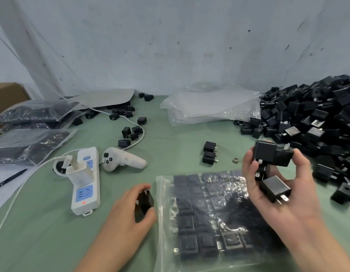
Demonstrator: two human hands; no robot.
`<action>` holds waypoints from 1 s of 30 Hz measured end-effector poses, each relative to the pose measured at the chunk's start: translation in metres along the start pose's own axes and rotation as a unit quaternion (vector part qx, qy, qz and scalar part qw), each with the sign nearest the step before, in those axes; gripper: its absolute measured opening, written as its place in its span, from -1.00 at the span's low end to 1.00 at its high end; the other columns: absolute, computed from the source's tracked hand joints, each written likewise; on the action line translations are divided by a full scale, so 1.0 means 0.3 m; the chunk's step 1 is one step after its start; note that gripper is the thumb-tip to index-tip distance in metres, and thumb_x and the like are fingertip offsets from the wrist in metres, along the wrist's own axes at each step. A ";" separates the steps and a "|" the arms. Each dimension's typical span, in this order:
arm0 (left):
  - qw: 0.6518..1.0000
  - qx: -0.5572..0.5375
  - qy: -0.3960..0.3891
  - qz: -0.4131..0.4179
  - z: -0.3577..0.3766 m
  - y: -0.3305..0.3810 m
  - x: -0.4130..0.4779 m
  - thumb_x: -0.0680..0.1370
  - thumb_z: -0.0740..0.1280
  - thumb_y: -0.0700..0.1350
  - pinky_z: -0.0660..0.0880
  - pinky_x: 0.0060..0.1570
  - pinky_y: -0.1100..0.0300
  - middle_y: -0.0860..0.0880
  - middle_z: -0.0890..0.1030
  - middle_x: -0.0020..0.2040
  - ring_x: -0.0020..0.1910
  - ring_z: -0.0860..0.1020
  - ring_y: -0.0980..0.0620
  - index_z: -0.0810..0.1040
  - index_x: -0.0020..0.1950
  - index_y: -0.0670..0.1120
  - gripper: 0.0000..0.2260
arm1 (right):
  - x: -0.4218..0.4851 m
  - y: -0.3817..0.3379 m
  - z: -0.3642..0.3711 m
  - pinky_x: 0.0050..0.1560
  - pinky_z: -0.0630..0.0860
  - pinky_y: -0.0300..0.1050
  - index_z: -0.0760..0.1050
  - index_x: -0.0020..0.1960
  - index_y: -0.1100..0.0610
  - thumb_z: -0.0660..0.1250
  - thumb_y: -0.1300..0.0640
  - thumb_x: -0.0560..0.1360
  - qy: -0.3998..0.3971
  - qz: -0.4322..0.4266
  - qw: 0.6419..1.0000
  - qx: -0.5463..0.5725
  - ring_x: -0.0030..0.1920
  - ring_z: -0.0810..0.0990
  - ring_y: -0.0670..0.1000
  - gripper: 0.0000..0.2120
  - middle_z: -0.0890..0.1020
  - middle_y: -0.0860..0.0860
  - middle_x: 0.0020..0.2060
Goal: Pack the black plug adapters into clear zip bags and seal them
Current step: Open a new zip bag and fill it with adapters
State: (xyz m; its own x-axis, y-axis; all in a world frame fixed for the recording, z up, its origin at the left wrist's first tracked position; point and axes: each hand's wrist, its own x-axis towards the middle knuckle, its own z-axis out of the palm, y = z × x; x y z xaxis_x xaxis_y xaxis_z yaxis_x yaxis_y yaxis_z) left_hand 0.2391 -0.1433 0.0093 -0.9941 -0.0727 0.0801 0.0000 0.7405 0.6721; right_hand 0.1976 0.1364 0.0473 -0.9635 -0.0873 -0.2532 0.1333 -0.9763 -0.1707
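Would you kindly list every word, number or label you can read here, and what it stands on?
Nothing can be read for certain.
White controller: marks on grip and buttons, too blurred.
Black pen: pale print, too small.
Power strip, plug adapters: no legible text.

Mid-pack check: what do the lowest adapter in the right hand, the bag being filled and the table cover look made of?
Adapter in the right hand: likely moulded black plastic, satin sheen on its face; prongs look bare metal. Bag: thin clear plastic film, glossy, crinkled glare. Table cover: matte green, perhaps cloth or mat; unclear.
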 end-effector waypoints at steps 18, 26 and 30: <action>0.986 0.163 -0.020 0.030 -0.002 -0.062 -0.027 0.27 -0.01 0.48 0.30 0.22 0.22 0.27 0.41 0.06 0.14 0.39 0.22 0.30 0.27 0.36 -0.40 | 0.001 -0.019 -0.020 -0.17 0.65 -0.13 0.61 0.17 0.18 0.52 -0.12 0.43 0.004 -0.025 1.000 -0.001 0.05 0.70 0.14 -0.54 0.67 0.17 0.08; 0.996 0.008 -0.047 0.069 -0.016 -0.011 -0.028 0.46 0.36 0.25 0.37 0.23 0.14 0.24 0.51 0.02 0.10 0.47 0.18 0.50 0.19 0.29 -0.69 | 0.007 0.012 -0.006 -0.18 0.64 -0.13 0.56 0.25 0.14 0.49 -0.12 0.45 -0.001 -0.021 1.000 -0.015 0.05 0.70 0.13 -0.51 0.67 0.14 0.10; 0.995 -0.020 -0.047 0.084 0.012 0.025 -0.008 0.53 0.43 -0.01 0.36 0.15 0.28 0.24 0.57 -0.01 0.08 0.51 0.17 0.49 0.23 0.31 -0.66 | 0.014 0.017 -0.004 -0.18 0.65 -0.13 0.56 0.20 0.16 0.49 -0.12 0.45 -0.002 -0.019 1.000 -0.022 0.06 0.70 0.13 -0.54 0.67 0.12 0.11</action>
State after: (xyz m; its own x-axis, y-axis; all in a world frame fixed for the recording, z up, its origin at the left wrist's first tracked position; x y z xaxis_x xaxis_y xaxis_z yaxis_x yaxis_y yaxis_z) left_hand 0.2411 -0.1353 0.0115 -0.9856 0.1133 0.1256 0.1688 0.7092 0.6845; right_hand 0.1944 0.1313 0.0442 -0.9690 -0.0523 -0.2416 0.1076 -0.9691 -0.2219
